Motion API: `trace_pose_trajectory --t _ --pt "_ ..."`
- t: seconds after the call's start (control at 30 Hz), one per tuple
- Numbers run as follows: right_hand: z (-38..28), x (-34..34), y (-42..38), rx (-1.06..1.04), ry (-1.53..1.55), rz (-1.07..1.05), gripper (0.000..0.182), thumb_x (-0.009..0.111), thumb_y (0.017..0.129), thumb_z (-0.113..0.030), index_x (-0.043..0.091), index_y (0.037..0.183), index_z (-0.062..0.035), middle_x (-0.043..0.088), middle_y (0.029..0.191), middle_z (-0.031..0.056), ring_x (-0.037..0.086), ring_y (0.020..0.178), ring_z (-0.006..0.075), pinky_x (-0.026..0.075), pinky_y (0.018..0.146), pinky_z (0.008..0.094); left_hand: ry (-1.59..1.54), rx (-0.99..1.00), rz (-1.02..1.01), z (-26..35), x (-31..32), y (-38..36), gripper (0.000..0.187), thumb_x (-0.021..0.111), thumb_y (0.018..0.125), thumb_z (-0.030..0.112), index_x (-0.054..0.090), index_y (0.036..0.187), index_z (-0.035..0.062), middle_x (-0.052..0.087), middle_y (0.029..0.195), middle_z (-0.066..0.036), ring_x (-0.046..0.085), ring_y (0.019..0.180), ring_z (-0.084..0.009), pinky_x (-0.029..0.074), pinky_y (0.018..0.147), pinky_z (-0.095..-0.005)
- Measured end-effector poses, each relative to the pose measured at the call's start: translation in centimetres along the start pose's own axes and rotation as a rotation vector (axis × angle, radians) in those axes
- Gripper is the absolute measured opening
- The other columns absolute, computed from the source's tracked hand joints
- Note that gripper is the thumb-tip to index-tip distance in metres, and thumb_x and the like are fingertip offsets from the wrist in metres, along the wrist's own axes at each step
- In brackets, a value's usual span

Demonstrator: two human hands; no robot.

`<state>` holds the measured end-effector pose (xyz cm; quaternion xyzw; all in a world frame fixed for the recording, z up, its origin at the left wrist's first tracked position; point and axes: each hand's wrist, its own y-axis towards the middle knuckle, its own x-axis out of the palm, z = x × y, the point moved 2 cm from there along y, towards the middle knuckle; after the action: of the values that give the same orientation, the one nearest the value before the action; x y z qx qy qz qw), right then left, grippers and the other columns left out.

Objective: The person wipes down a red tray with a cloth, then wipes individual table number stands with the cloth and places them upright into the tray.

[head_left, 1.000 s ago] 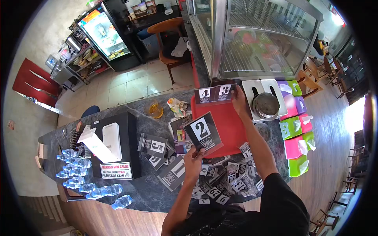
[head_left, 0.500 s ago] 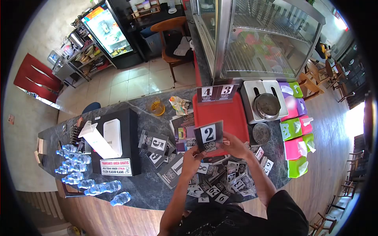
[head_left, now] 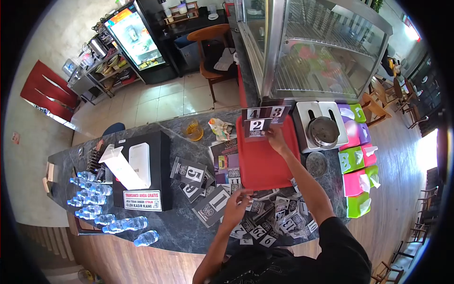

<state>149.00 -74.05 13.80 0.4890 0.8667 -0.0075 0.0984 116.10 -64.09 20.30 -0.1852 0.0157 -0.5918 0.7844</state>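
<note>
My right hand (head_left: 275, 138) reaches over the far end of the red tray (head_left: 267, 168) and pinches the edge of a black-and-white number card marked 2 (head_left: 257, 126). That card overlaps the front of the standing 4 card (head_left: 253, 113), beside the 3 card (head_left: 276, 111). Nearer my body, my left hand (head_left: 235, 207) holds nothing, its fingers loosely apart, beside the large number 1 card (head_left: 215, 204). Below the tray lies a loose heap of smaller number cards (head_left: 279, 215), partly overlapping. To the left rests the number 5 card (head_left: 191, 173), on top of other cards.
Several water bottles (head_left: 125, 224) and a black box with a sign (head_left: 142, 189) occupy the counter's left. A metal pot (head_left: 323, 131), a round glass dish (head_left: 317, 164) and colourful tissue boxes (head_left: 355, 183) line the right. A glass display case (head_left: 326, 52) stands behind.
My right hand has carried the number 2 card away from me, up to the standing 4 and 3 cards. My left hand has let go of it and dropped back slightly.
</note>
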Motion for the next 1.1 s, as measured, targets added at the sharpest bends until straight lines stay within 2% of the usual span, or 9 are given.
trace_pose_trajectory --t 0.3,0.4,0.47,0.53,0.63,0.7,0.8,0.97,1.1 --pt "0.4 0.7 -0.4 -0.060 0.000 0.157 0.025 0.064 0.090 0.003 0.061 0.115 0.0006 0.069 0.102 0.0053 0.063 0.093 0.0157 0.051 0.083 0.0290 -0.017 -0.050 0.019 -0.4 -2.0 -2.9 0.022 0.051 0.101 0.007 0.060 0.118 -0.0032 0.067 0.111 -0.010 0.066 0.100 -0.0190 0.055 0.090 -0.0325" --pt "-4.8 -0.1 -1.4 -0.212 -0.139 0.281 0.021 0.060 0.090 0.005 0.062 0.110 -0.0001 0.068 0.098 0.0080 0.066 0.092 0.0185 0.051 0.081 0.0292 -0.013 -0.049 0.037 0.0 -3.2 -3.0 0.022 0.052 0.102 0.009 0.061 0.119 -0.0030 0.068 0.109 -0.010 0.067 0.099 -0.0186 0.055 0.090 -0.0324" --pt "-12.9 0.2 -2.4 -0.363 -0.492 0.422 0.018 0.058 0.087 0.008 0.061 0.102 -0.0007 0.066 0.097 0.0142 0.066 0.088 0.0295 0.051 0.077 0.0344 -0.083 -0.047 0.065 0.4 -3.8 -3.0 0.023 0.053 0.102 0.011 0.061 0.119 -0.0025 0.068 0.104 -0.010 0.067 0.096 -0.0167 0.055 0.088 -0.0311" --pt "-18.8 0.6 -1.2 -0.545 -0.479 0.298 0.016 0.056 0.088 0.008 0.061 0.100 -0.0011 0.065 0.098 0.0159 0.065 0.089 0.0346 0.051 0.076 0.0361 -0.004 -0.030 0.074 1.6 -4.0 -2.8 0.024 0.053 0.102 0.011 0.061 0.119 -0.0027 0.068 0.102 -0.009 0.066 0.094 -0.0153 0.055 0.085 -0.0298" --pt "-18.7 0.1 4.9 -0.586 -0.430 0.148 0.014 0.061 0.085 0.001 0.061 0.099 -0.0009 0.066 0.096 0.0156 0.065 0.090 0.0353 0.051 0.078 0.0383 0.056 -0.002 0.039 3.8 -3.4 -2.1 0.025 0.052 0.102 0.008 0.058 0.124 0.0001 0.067 0.104 -0.008 0.065 0.092 -0.0138 0.053 0.083 -0.0275" --pt "-15.6 0.2 9.0 -0.422 -0.556 -0.324 0.021 0.069 0.081 -0.009 0.063 0.100 -0.0007 0.067 0.100 0.0179 0.065 0.097 0.0375 0.052 0.083 0.0430 0.046 0.092 0.005 4.7 -2.6 -1.5 0.029 0.052 0.101 0.005 0.055 0.130 0.0026 0.065 0.111 -0.008 0.064 0.096 -0.0139 0.051 0.085 -0.0266" --pt "-13.3 0.5 11.9 -0.278 -1.100 -0.645 0.031 0.071 0.079 -0.013 0.068 0.109 -0.0039 0.068 0.112 0.0206 0.064 0.107 0.0393 0.051 0.089 0.0476 0.056 0.145 -0.048 6.0 -1.6 -1.4 0.035 0.053 0.100 0.003 0.052 0.135 0.0044 0.063 0.120 -0.011 0.062 0.105 -0.0159 0.050 0.091 -0.0280" --pt "-13.0 0.6 11.0 -0.404 -0.980 -0.450 0.030 0.067 0.087 -0.013 0.067 0.116 -0.0058 0.070 0.102 0.0200 0.065 0.101 0.0404 0.051 0.090 0.0487 -0.080 0.108 -0.049 5.0 -2.3 -2.9 0.029 0.053 0.101 0.006 0.057 0.130 0.0022 0.064 0.119 -0.008 0.063 0.104 -0.0154 0.051 0.093 -0.0294" --pt "-15.2 0.1 10.0 -0.407 -0.844 -0.334 0.021 0.064 0.090 -0.008 0.060 0.110 -0.0030 0.067 0.090 0.0221 0.065 0.090 0.0425 0.049 0.076 0.0471 -0.058 0.007 -0.036 2.8 -3.1 -3.3 0.028 0.049 0.103 0.008 0.058 0.128 0.0024 0.065 0.118 -0.008 0.063 0.102 -0.0144 0.051 0.093 -0.0297"
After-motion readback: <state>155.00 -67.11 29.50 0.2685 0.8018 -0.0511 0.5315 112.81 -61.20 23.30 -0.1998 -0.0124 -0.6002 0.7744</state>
